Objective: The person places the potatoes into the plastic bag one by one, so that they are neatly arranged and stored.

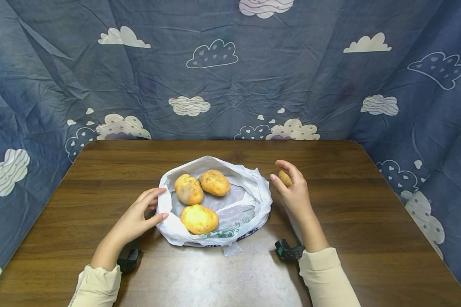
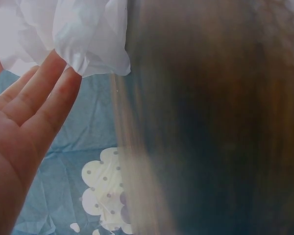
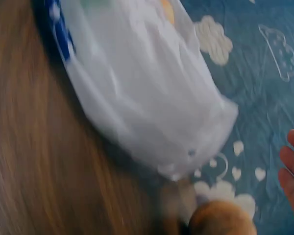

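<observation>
A white plastic bag (image 1: pixel 259 187) lies open on the table with three yellow potatoes inside: one at the left (image 1: pixel 188 189), one at the back (image 1: pixel 214 183) and one in front (image 1: pixel 199 219). My left hand (image 1: pixel 132 219) touches the bag's left side with thumb and fingers spread; in the left wrist view the fairly straight fingers (image 2: pixel 49 95) meet the plastic. To the right of the bag is my right hand (image 1: pixel 295 192), thumb and fingers apart. Another potato (image 1: pixel 285 178) shows behind that hand, partly hidden. The right wrist view has this potato (image 3: pixel 223 219) apart from the visible fingers (image 3: pixel 291 166).
The brown wooden table (image 1: pixel 369 221) reaches back to a blue cloud-patterned cloth (image 1: pixel 292 85). Black wrist devices sit under the left wrist (image 1: pixel 129 260) and right wrist (image 1: pixel 288 250). Green and blue print shows on the bag's front.
</observation>
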Available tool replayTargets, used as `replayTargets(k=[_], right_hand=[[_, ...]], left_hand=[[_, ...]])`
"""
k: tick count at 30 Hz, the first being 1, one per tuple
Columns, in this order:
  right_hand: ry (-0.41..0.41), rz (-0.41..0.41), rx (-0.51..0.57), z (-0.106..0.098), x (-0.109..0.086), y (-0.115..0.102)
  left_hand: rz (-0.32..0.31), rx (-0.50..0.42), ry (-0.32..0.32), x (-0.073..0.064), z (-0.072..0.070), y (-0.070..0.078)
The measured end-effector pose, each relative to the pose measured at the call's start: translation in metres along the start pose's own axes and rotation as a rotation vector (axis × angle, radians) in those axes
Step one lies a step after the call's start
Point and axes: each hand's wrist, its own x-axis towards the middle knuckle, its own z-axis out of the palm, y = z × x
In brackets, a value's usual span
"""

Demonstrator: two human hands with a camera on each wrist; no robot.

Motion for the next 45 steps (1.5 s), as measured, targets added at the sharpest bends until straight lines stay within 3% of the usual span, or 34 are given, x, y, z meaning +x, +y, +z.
replayTargets(k=[7, 12, 19, 28, 39, 45], right_hand=[[0.079, 0.089, 0.032, -0.015, -0.001, 0.051], [0.113, 0.119, 0.015, -0.023, -0.004, 0.067], [0.132, 0.227, 0.008, -0.028, -0.012, 0.086], [0.028, 0.43, 0.024, -0.029, -0.021, 0.1], [0.025, 0.455, 0.06, -0.028, -0.021, 0.101], [0.07, 0.461, 0.074, -0.028, -0.02, 0.097]], left_hand=[[0.015, -0.01, 0.004, 0.0, 0.001, -0.002], [0.022, -0.018, 0.006, 0.0, 0.001, -0.003], [0.008, -0.017, 0.002, 0.0, 0.001, -0.002], [0.0, -0.023, -0.002, 0.0, 0.001, -0.003], [-0.012, -0.022, -0.006, -0.001, 0.0, -0.002], [-0.022, -0.014, -0.011, 0.0, 0.0, 0.001]])
